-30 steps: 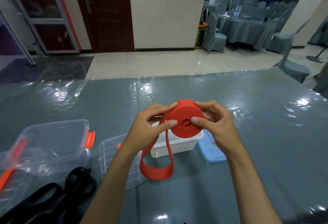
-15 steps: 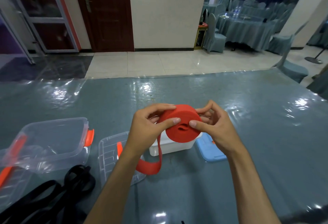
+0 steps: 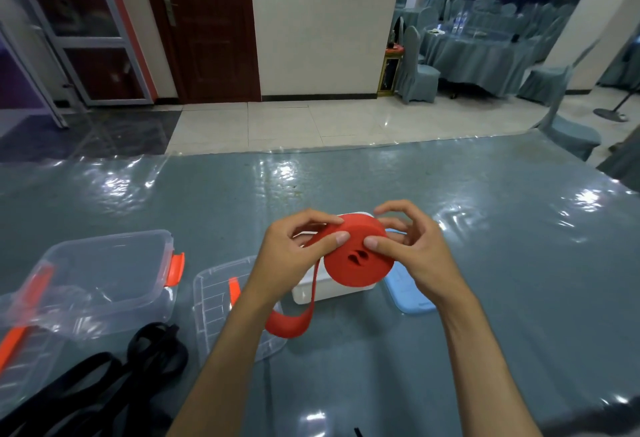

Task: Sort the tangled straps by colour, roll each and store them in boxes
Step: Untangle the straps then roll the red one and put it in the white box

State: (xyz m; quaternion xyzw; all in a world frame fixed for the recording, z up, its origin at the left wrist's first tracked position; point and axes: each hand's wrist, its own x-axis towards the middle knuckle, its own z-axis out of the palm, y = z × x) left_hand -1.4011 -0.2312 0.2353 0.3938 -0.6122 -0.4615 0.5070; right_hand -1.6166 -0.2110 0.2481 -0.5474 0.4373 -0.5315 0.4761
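Note:
A thick roll of red strap (image 3: 358,261) is held in the air above a small white box (image 3: 327,289). My left hand (image 3: 294,249) pinches the roll's left edge with thumb and fingers. My right hand (image 3: 414,253) holds the right side, thumb pressed on the roll's face. A short loose tail of red strap (image 3: 294,324) hangs down from the roll and curls near my left forearm. A tangle of black straps (image 3: 104,377) lies on the table at the lower left.
A clear box with orange clips (image 3: 93,280) stands open at the left; its clear lid (image 3: 221,301) lies beside it. A light blue lid (image 3: 408,294) lies right of the white box. The table (image 3: 485,228) has a glossy blue-grey plastic cover.
The loose red tail has grown shorter as more strap wound onto the roll. Both hands and the roll have sunk slightly toward the white box.

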